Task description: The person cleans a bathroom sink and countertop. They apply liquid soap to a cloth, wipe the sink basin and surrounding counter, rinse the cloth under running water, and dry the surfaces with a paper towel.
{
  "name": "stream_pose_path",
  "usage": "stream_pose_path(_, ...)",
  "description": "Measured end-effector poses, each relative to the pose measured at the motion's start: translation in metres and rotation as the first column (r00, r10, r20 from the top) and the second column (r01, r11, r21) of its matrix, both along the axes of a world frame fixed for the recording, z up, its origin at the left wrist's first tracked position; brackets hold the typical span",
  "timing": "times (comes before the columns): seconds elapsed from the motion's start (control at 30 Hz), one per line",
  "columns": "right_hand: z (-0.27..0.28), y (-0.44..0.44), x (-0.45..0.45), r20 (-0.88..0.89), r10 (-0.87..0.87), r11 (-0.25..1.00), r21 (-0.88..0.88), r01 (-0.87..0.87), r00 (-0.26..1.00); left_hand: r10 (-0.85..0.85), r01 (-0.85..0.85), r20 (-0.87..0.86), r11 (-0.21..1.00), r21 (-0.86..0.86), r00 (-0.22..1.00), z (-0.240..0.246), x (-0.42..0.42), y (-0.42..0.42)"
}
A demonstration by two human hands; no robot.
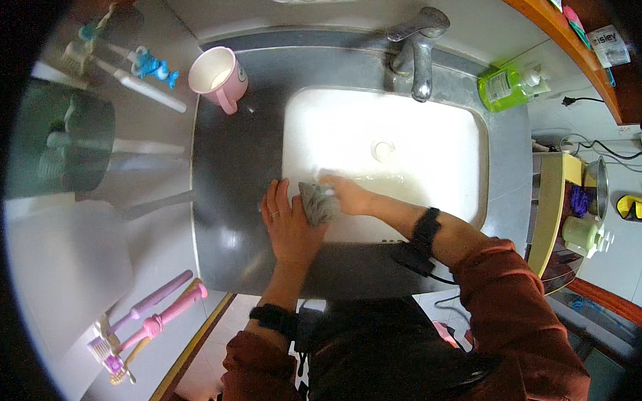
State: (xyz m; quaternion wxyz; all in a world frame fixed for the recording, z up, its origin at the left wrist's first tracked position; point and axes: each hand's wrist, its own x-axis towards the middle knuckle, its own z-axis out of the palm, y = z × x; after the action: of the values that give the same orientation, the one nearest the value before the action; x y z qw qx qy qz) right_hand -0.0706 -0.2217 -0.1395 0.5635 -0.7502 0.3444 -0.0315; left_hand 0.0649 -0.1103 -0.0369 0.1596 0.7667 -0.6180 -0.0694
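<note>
A bunched grey cloth (319, 205) is between my two hands at the left front of a white sink basin (437, 158). My left hand (292, 223), back up and wearing a ring, has the cloth between its thumb and forefinger. The other fingers reach over the basin's left rim. From the other side, my right hand (353, 195) grips the cloth above the basin, its fingertips partly hidden and blurred. What lies under the cloth cannot be seen.
Behind the basin stands a chrome faucet (420, 62). A pink mug (229, 83) is at the back left of the dark countertop (233, 166); a green pump bottle (501, 88) is at the back right. Toothbrushes (149, 92) hang on the left wall. A wooden shelf edge (572, 44) curves overhead.
</note>
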Motion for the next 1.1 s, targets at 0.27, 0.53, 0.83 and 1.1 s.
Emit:
stream_pose_path(0.27, -0.01, -0.051, -0.112, -0.461, -0.383, 0.917, -0.293, 0.27, 0.801, 0.008, -0.007, 0.032, 1.0, -0.022, 0.999, -0.009, 0.001, 0.001)
stream_pose_path(0.53, -0.017, -0.062, -0.081, -0.615, -0.315, 0.922, -0.379, 0.08, 0.723, 0.026, -0.026, 0.028, 1.0, 0.002, 0.999, -0.008, -0.001, -0.002)
stream_pose_path(0.83, 0.007, -0.079, -0.063, -0.26, -0.407, 0.913, -0.114, 0.391, 0.876, 0.028, -0.029, -0.007, 0.995, -0.093, 1.0, -0.012, 0.002, 0.0)
stream_pose_path(1.1, 0.009, 0.022, 0.047, 0.429, -0.093, 0.995, 0.072, 0.068, 0.899, 0.158, -0.21, -0.277, 0.963, -0.17, 0.948, -0.017, 0.005, 0.006)
